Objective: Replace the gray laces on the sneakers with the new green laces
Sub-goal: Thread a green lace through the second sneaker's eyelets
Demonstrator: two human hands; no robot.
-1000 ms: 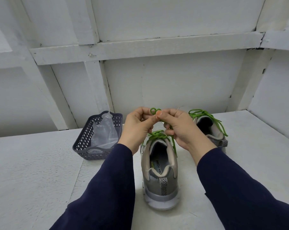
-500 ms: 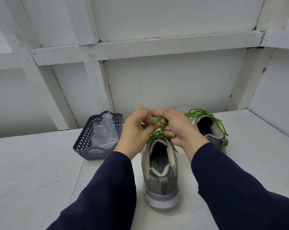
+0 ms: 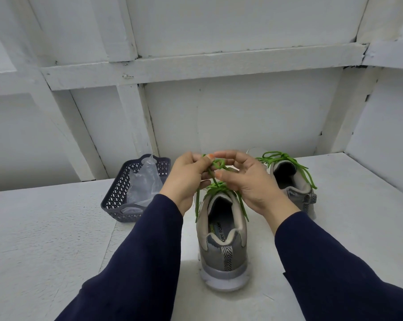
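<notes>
A grey sneaker (image 3: pixel 222 246) stands heel towards me in the middle of the white surface, threaded with a green lace (image 3: pixel 218 163). Above its tongue my left hand (image 3: pixel 186 179) pinches a small loop of that lace. My right hand (image 3: pixel 249 181) holds the lace beside it, thumb and fingers curled round the strand. Two loose ends hang down either side of the shoe's opening. A second grey sneaker (image 3: pixel 293 184) stands behind and to the right, its green lace (image 3: pixel 288 161) tied in a bow.
A dark plastic basket (image 3: pixel 117 200) holding a clear plastic bag (image 3: pixel 144 181) sits to the left of the shoes. White panelled walls close the surface at the back and right.
Both hands have risen and drawn slightly apart, and a small lace loop now shows between them. The loose ends now hang lower on both sides of the shoe.
</notes>
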